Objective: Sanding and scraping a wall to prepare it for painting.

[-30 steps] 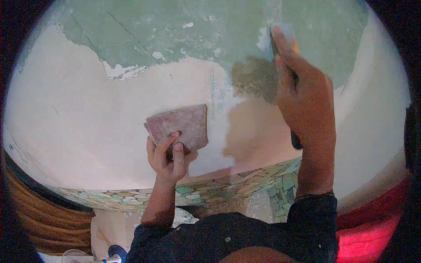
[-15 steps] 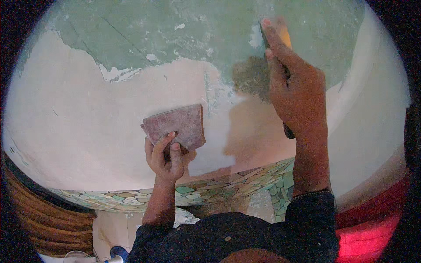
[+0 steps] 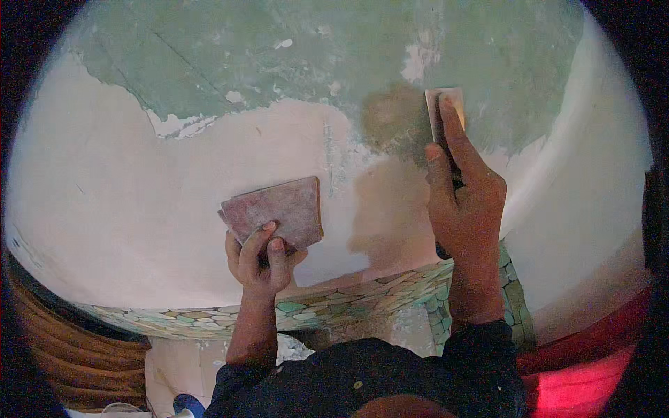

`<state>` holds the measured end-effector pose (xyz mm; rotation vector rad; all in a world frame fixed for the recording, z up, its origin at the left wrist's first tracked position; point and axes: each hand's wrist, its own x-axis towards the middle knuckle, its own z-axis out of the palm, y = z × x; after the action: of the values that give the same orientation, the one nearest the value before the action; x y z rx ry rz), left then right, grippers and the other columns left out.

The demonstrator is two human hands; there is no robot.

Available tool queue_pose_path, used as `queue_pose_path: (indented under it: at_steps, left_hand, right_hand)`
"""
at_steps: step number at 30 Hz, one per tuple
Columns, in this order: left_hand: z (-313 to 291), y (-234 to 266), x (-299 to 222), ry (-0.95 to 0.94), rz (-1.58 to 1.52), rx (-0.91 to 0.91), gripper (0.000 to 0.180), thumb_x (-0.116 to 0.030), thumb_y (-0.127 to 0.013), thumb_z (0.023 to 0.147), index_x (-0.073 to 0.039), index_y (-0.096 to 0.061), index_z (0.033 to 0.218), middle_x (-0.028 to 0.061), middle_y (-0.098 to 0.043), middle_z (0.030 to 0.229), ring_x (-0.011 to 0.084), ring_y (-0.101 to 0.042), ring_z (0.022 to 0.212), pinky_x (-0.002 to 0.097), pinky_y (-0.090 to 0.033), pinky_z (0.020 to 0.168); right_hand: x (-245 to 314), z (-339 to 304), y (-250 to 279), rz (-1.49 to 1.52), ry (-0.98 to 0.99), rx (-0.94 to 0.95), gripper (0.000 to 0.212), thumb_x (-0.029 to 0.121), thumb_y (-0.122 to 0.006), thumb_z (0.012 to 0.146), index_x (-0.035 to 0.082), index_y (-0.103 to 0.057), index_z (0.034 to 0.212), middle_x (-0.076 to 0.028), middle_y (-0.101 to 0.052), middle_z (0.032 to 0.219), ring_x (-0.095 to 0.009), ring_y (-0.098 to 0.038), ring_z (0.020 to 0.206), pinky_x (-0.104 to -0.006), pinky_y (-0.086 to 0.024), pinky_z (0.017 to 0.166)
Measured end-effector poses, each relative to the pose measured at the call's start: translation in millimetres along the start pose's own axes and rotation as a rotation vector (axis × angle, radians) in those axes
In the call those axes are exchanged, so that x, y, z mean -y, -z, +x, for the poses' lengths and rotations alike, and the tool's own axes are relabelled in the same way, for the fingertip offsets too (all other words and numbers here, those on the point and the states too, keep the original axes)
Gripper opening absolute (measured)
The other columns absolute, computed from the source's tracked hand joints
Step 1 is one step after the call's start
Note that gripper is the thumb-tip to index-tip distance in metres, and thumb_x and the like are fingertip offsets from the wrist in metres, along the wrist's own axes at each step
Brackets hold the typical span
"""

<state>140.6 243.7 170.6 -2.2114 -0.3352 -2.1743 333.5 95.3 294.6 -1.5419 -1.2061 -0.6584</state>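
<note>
My left hand pinches a folded sheet of reddish-brown sandpaper, its thumb and fingers closed over the lower edge. The sheet is held in front of the pale part of the wall. Farther right, my right hand is wrapped around a putty knife with a dark handle. Its flat metal blade points up the wall, with a finger lying along it. Behind the blade is green paint; whether the edge touches the wall I cannot tell.
Chipped white patches mark the ragged border between green and pale paint. A stone-patterned band runs along the wall's foot. Brown draped cloth lies lower left, red cloth lower right. A blue object shows at the bottom.
My right hand has come down the wall with the putty knife, and more of the blade shows. My left hand, still holding the sandpaper, sits slightly lower in view.
</note>
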Motion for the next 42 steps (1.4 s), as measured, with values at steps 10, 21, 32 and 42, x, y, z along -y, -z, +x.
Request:
queue_pose_path:
  at_steps: [10,21,32,42]
  left_hand:
    - [0,-4,4,-0.002,-0.005,-0.025,0.015,-0.014,-0.058,0.085,-0.006,-0.060,0.097,0.0112,-0.061,0.088,0.0253,-0.051,0.075,0.0349,-0.043,0.058]
    - [-5,-2,7,-0.010,-0.030,-0.022,0.014,-0.015,-0.058,0.086,-0.006,-0.060,0.097,0.0149,-0.059,0.090,0.0257,-0.053,0.075,0.0339,-0.045,0.058]
    - [0,-3,3,0.042,-0.107,-0.032,0.016,-0.017,-0.058,0.086,-0.006,-0.061,0.098,0.0146,-0.058,0.091,0.0254,-0.054,0.076,0.0343,-0.045,0.059]
    - [4,-3,0,0.035,-0.067,-0.009,0.017,-0.016,-0.061,0.085,-0.006,-0.061,0.099,0.0119,-0.061,0.089,0.0238,-0.052,0.075,0.0335,-0.044,0.059]
  right_hand:
    - [13,31,-9,-0.045,0.156,-0.068,0.041,0.007,-0.059,0.086,0.018,-0.056,0.125,-0.019,-0.062,0.077,-0.003,-0.040,0.060,-0.0234,-0.042,0.053]
    - [27,18,7,-0.081,-0.023,0.095,0.040,0.007,-0.059,0.085,0.018,-0.057,0.124,-0.027,-0.057,0.083,-0.004,-0.041,0.060,-0.0249,-0.043,0.055]
    - [26,24,7,-0.105,0.094,0.061,0.041,0.004,-0.056,0.086,0.017,-0.056,0.125,-0.027,-0.058,0.091,-0.005,-0.054,0.066,-0.0263,-0.046,0.060]
    - [23,18,14,-0.127,0.044,0.156,0.044,0.001,-0.056,0.084,0.018,-0.055,0.125,-0.026,-0.058,0.098,-0.008,-0.062,0.074,-0.0261,-0.047,0.061]
